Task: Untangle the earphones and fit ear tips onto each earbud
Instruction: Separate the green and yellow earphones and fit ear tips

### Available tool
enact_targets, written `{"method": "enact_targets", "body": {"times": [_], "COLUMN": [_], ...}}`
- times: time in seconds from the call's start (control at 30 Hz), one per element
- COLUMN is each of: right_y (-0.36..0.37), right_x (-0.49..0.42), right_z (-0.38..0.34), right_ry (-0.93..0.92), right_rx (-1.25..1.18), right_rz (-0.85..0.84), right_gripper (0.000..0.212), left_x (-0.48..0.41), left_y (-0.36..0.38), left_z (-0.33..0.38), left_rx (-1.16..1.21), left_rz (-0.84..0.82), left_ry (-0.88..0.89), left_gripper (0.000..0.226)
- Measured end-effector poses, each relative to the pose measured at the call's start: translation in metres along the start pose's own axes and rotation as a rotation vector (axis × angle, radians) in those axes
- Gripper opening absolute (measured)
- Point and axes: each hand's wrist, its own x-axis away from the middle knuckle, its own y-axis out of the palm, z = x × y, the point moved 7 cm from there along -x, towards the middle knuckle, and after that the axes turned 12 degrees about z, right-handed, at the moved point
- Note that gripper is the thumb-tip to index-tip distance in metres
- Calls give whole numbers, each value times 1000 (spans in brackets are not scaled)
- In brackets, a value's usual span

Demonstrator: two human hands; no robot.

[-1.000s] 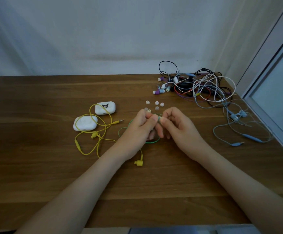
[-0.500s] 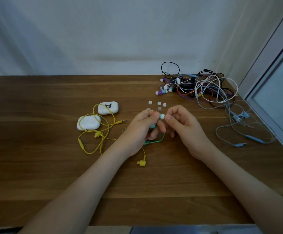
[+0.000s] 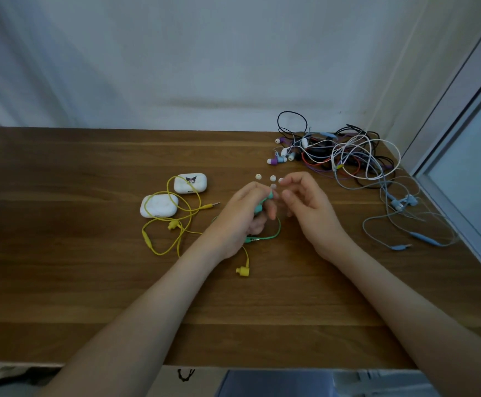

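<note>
Gripped a mint-green earbud (image 3: 265, 202) in the left hand (image 3: 245, 216) at centre frame, fingers clenched round it, its thin green cord (image 3: 273, 234) looping down onto the wood-grain bench (image 3: 61, 282). Held the right hand (image 3: 311, 207) just right of it, fingers released and loosely curled, forefinger just beside the small round white ear tips (image 3: 273, 177) lying loose. Noted two glossy white rounded cases (image 3: 190, 183) left of centre, both closed, contents hidden, with thin yellow earphones (image 3: 176, 224) draped over them. Noted a many-coloured tangle (image 3: 348, 156) of cords at upper right.
</note>
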Motion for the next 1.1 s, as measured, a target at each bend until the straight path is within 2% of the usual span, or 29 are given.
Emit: {"method": "enact_targets", "body": {"times": [0.07,0.13,0.2,0.23,0.33,0.4,0.57,0.7,0.77,0.87,0.93,1.1], "right_y": [10,22,27,27,22,12,-23,-53,-70,-96,-107,-136], "right_x": [0,3,4,3,1,-3,-2,0,-1,-3,-4,-7], "right_z": [7,11,14,14,5,6,8,7,7,4,-1,-10], "right_ry": [2,-87,-155,-176,-224,-165,-98,-110,-89,-77,-137,-193], "right_rx": [118,423,762,850,820,778,869,979,1011,1052,1128,1243], "right_rz": [-122,-311,-409,-409,-325,-301,-327,-337,-303,-198,-122,82], "right_gripper": [33,44,45,39,16,12,17,20,23,24,24,26], "left_x": [3,8,9,10,10,11,12,9,6,5,4,0], "left_y": [-1,-2,-4,-5,-13,-18,-18,-13,-8,6,20,71], "left_z": [7,17,26,31,43,49,47,30,20,9,2,-7], "left_rx": [10,13,7,-20,-145,-231,-465,-831,-938,-949,-899,-802], "left_rz": [-24,-43,-35,-19,53,112,177,176,144,86,46,-41], "left_ry": [27,46,25,20,105,151,137,66,18,-68,-108,-58], "left_gripper": [18,21,26,28,25,22,21,18,17,22,20,18]}}
